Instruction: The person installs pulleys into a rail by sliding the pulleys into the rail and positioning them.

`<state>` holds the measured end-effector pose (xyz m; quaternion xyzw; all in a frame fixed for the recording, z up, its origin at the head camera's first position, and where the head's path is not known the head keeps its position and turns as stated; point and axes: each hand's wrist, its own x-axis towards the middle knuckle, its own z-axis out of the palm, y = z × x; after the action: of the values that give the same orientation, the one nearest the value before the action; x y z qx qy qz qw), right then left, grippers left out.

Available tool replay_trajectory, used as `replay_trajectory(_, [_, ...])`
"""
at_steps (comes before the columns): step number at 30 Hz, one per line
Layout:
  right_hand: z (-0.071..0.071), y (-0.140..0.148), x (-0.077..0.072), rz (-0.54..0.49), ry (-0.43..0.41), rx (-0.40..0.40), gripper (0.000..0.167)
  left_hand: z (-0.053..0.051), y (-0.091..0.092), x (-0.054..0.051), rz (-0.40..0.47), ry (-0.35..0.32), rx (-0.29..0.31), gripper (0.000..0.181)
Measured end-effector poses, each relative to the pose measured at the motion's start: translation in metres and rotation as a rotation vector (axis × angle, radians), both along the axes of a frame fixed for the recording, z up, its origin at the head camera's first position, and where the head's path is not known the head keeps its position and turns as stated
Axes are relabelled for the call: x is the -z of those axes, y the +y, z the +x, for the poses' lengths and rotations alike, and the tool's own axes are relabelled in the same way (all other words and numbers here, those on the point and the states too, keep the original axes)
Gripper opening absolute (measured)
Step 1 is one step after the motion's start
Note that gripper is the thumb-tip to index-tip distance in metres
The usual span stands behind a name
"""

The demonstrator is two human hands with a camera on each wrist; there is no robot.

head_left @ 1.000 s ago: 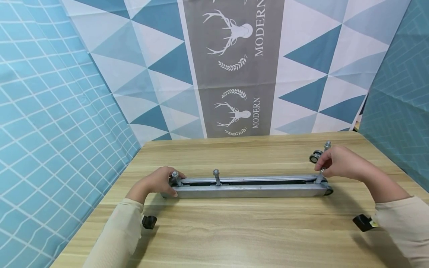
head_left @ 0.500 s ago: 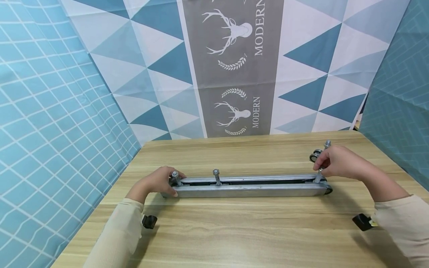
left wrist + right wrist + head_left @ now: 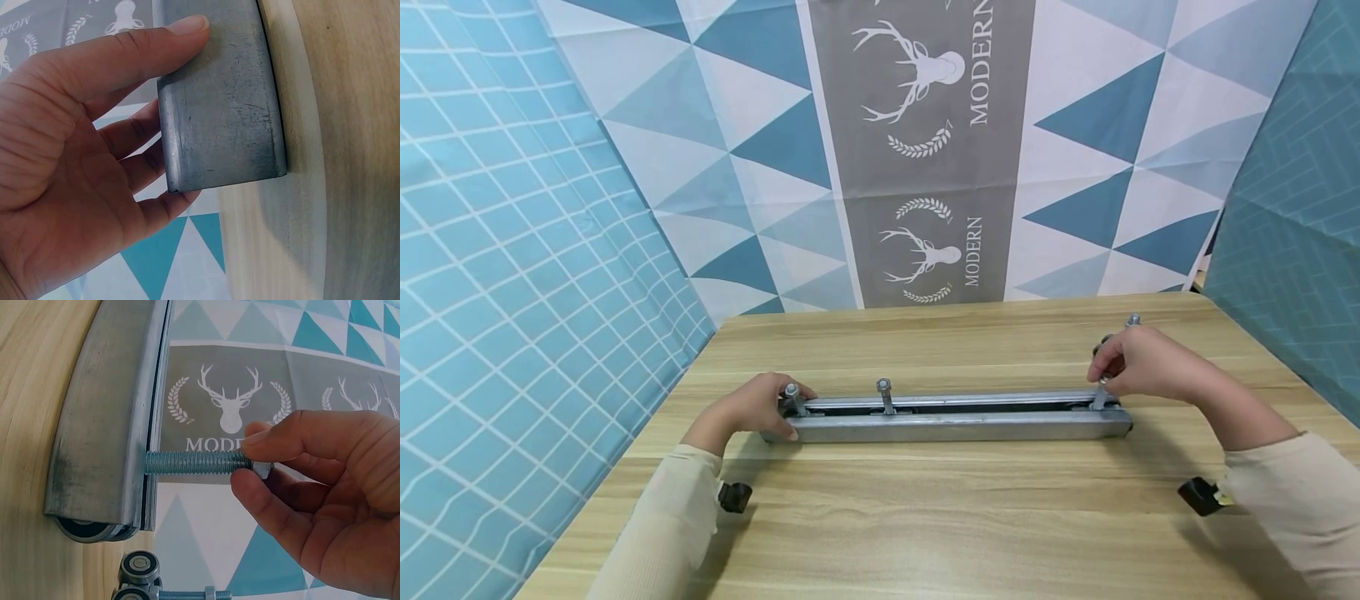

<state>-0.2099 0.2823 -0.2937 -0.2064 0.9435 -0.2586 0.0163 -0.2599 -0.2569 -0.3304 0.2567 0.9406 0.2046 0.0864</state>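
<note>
A long grey metal channel rail [image 3: 947, 430] lies across the table with its slot facing up. My left hand [image 3: 756, 407] grips its left end, thumb on the near wall and fingers on the far side, as the left wrist view also shows. At the right end, my right hand [image 3: 1150, 364] pinches the top of a threaded bolt [image 3: 194, 463] near its nut. That bolt rises from a roller trolley whose wheel [image 3: 90, 530] peeks out of the rail's end. Two more upright bolts stand in the slot, a left bolt [image 3: 794, 398] and a middle bolt [image 3: 886, 397].
Behind the right hand sits a loose roller trolley [image 3: 139, 565] with its own bolt, partly hidden in the head view. The wooden table [image 3: 925, 517] meets a patterned cloth backdrop [image 3: 925, 167] at the back. A blue checked cloth [image 3: 512, 250] hangs at the left.
My right hand has moved slightly left with the bolt, and the trolley's wheels have slid further into the rail's right end. The left hand stays where it was.
</note>
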Motion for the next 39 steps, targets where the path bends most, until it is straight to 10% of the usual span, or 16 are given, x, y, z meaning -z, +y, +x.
replay_trajectory(39, [-0.004, -0.039, 0.001, -0.009, 0.075, -0.084, 0.018, -0.001, 0.000, 0.001, -0.003, 0.027, 0.018, 0.060])
